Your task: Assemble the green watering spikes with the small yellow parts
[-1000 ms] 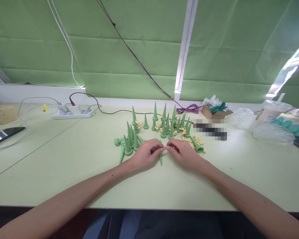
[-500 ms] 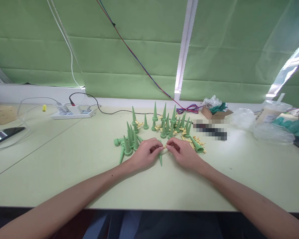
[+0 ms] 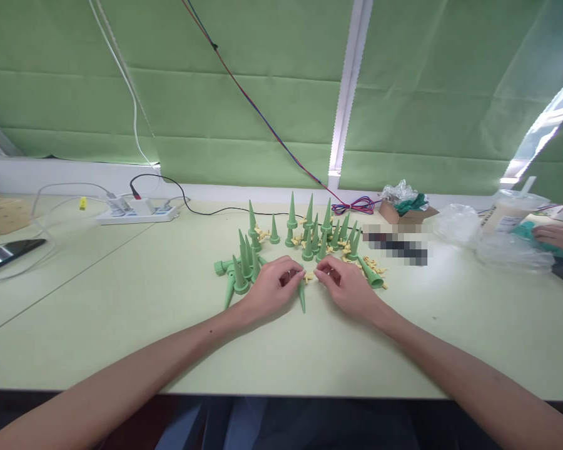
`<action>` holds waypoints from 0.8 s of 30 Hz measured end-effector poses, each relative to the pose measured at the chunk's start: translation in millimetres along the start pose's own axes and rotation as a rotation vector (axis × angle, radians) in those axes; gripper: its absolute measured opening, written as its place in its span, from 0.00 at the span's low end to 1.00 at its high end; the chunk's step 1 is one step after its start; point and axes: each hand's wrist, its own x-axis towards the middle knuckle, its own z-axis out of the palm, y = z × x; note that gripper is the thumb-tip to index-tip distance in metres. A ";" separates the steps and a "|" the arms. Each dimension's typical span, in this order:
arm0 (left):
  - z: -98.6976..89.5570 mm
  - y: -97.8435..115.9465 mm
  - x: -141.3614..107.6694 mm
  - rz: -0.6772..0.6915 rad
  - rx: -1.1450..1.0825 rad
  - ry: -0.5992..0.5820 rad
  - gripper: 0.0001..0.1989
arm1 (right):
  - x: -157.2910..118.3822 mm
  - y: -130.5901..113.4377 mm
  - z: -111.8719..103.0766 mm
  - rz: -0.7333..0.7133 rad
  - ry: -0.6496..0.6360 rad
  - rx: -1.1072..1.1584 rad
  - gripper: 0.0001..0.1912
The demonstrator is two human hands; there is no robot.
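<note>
Both hands meet near the table's middle, fingertips pinched and a small gap apart. A small yellow piece [image 3: 308, 277] spans the gap between them. My left hand [image 3: 276, 282] has its thumb and index finger pressed together at the piece's left side; whether they grip it is too small to tell. On the other side, my right hand [image 3: 340, 281] is pinched at the piece's right end. A green spike [image 3: 302, 299] lies partly under my left fingers. Several green cones [image 3: 292, 212] stand behind the hands, with yellow pieces [image 3: 373, 265] among them and to the right.
A power strip [image 3: 138, 214] with cables sits at the back left, a dark tablet [image 3: 9, 251] at the left edge. Back right are a cardboard box [image 3: 406, 217], plastic bags [image 3: 457, 224] and a cup [image 3: 507, 212]. Another person's hand [image 3: 560, 236] is at the far right.
My fingertips have drawn slightly apart, showing more of the yellow piece between them. The other person's hand at the far right has moved left and down over the green material.
</note>
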 end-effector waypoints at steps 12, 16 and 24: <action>3.1 -1.8 -2.8 -0.040 -0.020 -0.090 0.13 | -0.9 -0.7 0.8 -0.007 0.014 -0.004 0.06; 3.8 -2.5 -3.0 -0.034 0.016 -0.110 0.14 | -1.8 -0.7 1.3 -0.007 0.018 -0.004 0.06; 3.4 -4.9 -2.8 -0.048 0.055 -0.133 0.16 | -0.6 0.4 1.2 -0.011 0.016 -0.016 0.06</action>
